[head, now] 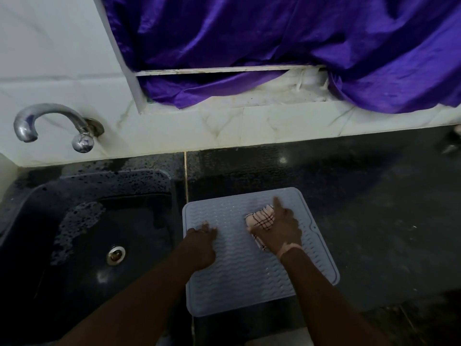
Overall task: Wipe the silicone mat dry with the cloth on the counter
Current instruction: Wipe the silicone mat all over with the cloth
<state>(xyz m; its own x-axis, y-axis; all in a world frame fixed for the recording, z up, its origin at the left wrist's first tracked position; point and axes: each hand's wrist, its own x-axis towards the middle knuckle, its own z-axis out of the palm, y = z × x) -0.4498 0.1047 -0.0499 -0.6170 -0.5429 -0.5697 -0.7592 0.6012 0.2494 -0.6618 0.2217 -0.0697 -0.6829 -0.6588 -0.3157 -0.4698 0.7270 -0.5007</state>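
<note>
You're mid-wipe here, so keep it simple. The silicone mat (pixel 249 265) is the big thing to manage: it lies flat on the dark counter (pixel 374 208), just right of the black sink (pixel 82 233), with its near edge out over the front edge of the counter. That overhang is my guess at the main risk, since a hard pull toward 6 o'clock could drag the whole mat off.

Your left hand (pixel 200 243) is doing the right job. It sits at about 9 o'clock on the mat with the fingers (pixel 207 228) pressed down flat, holding nothing, just pinning. Keep that weight on.

Your right hand (pixel 279 231) is bunched around the checked cloth (pixel 260 221), up around 1 o'clock from the mat's centre, with one finger sticking out toward 12. I'd spread the cloth a bit wider, because a tight wad only touches the ridge tops.

About the mat itself: pale grey-blue, square with rounded corners, raised rim all round, wavy ribs across the whole surface, plus a little notch at 3 o'clock on the rim. Water likely hides in those grooves, so wipe along the waves, not across. I can't really tell from this how wet it is. Then run the cloth round the inside of the rim last.
</note>
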